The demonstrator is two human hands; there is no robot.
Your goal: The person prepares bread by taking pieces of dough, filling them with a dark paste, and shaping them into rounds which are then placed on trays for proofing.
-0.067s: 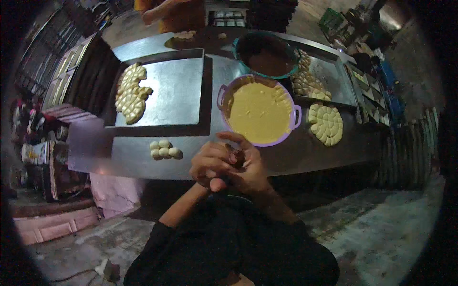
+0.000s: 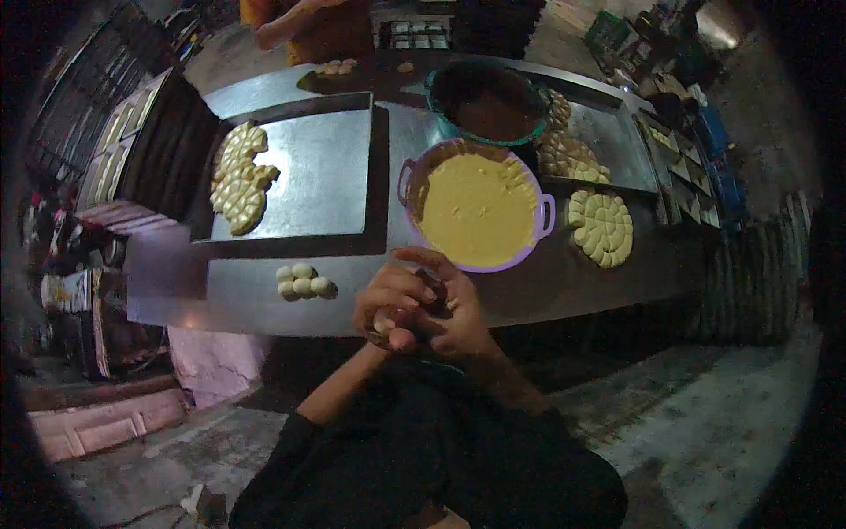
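Observation:
My left hand and my right hand are pressed together in front of my body, just off the table's near edge. Their fingers are bent around each other. Something small and pale shows at the left hand's curled fingers, and a dark reddish-brown patch lies between the hands; what they hold is mostly hidden. Right beyond them stands a purple two-handled basin of smooth yellow filling. Several small white dough balls sit to the left of my hands. A scored round of dough pieces rests right of the basin.
A metal tray with clustered dough pieces lies left on the metal table. Behind the basin is a dark-filled green tub; another dough tray is right. Across the table stands a person in orange.
My fingers have shifted slightly against each other. The reddish-brown lump between my hands is more covered now. The whole view has moved a little.

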